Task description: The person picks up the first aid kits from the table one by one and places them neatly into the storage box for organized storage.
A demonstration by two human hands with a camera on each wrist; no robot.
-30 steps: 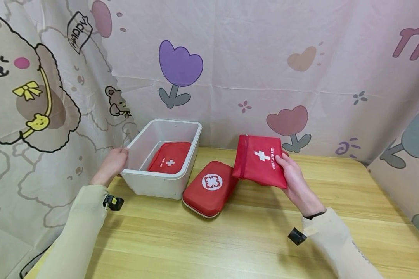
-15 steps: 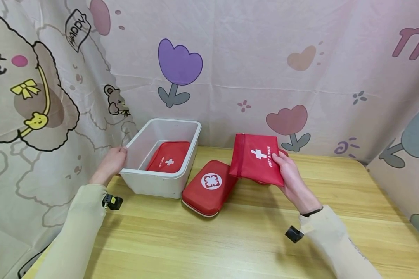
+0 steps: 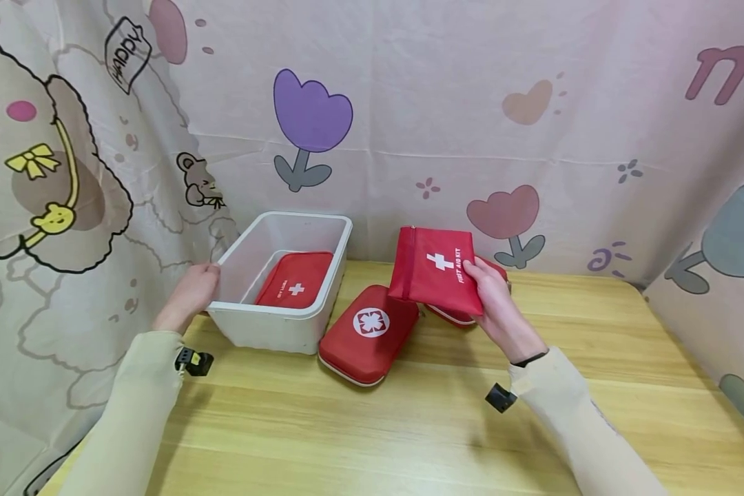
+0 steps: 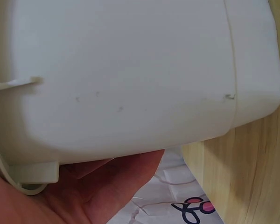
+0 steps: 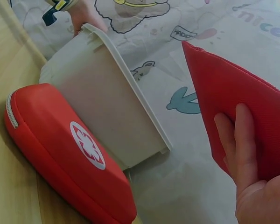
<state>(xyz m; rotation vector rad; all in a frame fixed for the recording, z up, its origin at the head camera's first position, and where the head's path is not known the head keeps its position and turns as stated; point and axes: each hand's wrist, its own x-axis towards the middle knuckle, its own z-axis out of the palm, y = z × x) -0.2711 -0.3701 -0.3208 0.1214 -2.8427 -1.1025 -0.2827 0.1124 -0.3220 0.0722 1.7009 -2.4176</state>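
Note:
My left hand (image 3: 189,296) grips the left rim of a white plastic bin (image 3: 263,329); in the left wrist view its fingers (image 4: 126,177) curl under the rim against the outer wall. Inside the bin lies a red first aid pouch (image 3: 313,272) with a white cross. Between thumb and fingers, my right hand (image 3: 499,310) holds a flat red first aid kit pouch (image 3: 428,275) above the table. In the right wrist view, straight fingers (image 5: 245,140) support the underside of that pouch. A red hard-shell case (image 3: 359,351) with a round white emblem rests right beside the bin.
Another red zipped case (image 3: 454,316) lies on the table behind the raised pouch, mostly hidden by it. The wooden table (image 3: 322,441) meets a printed curtain (image 3: 403,89) at the back and both sides.
My right hand has carried the pouch left and slightly up, so more of the case behind it shows. The left hand keeps its grip on the bin. The head view has shifted a little.

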